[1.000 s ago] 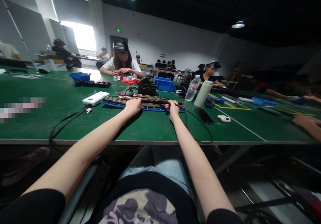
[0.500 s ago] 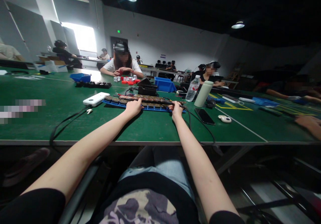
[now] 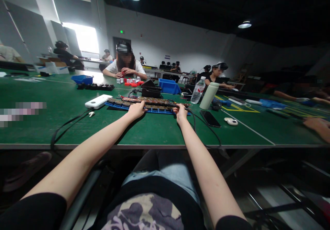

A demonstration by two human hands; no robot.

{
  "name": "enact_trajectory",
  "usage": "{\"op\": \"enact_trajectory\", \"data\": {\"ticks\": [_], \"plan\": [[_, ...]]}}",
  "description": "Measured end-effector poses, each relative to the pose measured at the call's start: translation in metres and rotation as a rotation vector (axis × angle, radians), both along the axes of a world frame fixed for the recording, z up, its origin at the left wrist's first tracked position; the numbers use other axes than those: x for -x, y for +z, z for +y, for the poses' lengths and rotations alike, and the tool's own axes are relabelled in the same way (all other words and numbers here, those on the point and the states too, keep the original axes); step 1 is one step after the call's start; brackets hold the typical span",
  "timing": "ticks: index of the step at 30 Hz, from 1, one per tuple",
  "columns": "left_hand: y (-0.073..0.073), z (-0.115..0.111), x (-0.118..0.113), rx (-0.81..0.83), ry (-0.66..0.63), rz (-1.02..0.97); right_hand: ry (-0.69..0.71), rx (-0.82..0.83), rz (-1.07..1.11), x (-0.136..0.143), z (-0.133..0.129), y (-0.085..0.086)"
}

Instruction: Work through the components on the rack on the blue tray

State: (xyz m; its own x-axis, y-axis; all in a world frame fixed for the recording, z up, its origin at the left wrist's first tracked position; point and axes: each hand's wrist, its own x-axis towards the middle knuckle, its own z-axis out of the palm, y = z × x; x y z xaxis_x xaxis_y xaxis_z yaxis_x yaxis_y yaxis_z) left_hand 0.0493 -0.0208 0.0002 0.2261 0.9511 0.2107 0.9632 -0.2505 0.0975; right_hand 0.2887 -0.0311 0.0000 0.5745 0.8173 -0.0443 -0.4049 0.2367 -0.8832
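Observation:
A long blue rack (image 3: 160,112) lies on the table in front of me, with thin copper-coloured strips or wires (image 3: 123,101) running along it. My left hand (image 3: 136,110) is closed at its near edge, left of the middle, fingers curled and their tips partly hidden. Further right, my right hand (image 3: 181,112) is wrapped round a slim black corded tool (image 3: 171,105). The tool lies low across the rack and points left; its working end is too small to make out. A black cord (image 3: 195,121) trails from it toward the table's front edge.
A white power bank (image 3: 98,101) and an earbud (image 3: 91,114) lie left. To the right are a water bottle (image 3: 198,91), a green flask (image 3: 209,96), a phone (image 3: 210,118) and an earbud case (image 3: 231,121). Behind stands a blue bin (image 3: 168,86); a co-worker (image 3: 125,65) sits opposite.
Both my hands stay almost where they were on the rack, with the black tool still in the right one. The co-worker opposite has shifted their hands slightly.

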Motion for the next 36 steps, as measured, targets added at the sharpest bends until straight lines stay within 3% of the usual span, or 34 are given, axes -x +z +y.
{"op": "enact_trajectory", "data": {"ticks": [36], "plan": [[0.0071,-0.0088,-0.0037,0.021,0.019,-0.015,0.037,0.018,0.022,-0.0025,0.0015,-0.0012]]}}
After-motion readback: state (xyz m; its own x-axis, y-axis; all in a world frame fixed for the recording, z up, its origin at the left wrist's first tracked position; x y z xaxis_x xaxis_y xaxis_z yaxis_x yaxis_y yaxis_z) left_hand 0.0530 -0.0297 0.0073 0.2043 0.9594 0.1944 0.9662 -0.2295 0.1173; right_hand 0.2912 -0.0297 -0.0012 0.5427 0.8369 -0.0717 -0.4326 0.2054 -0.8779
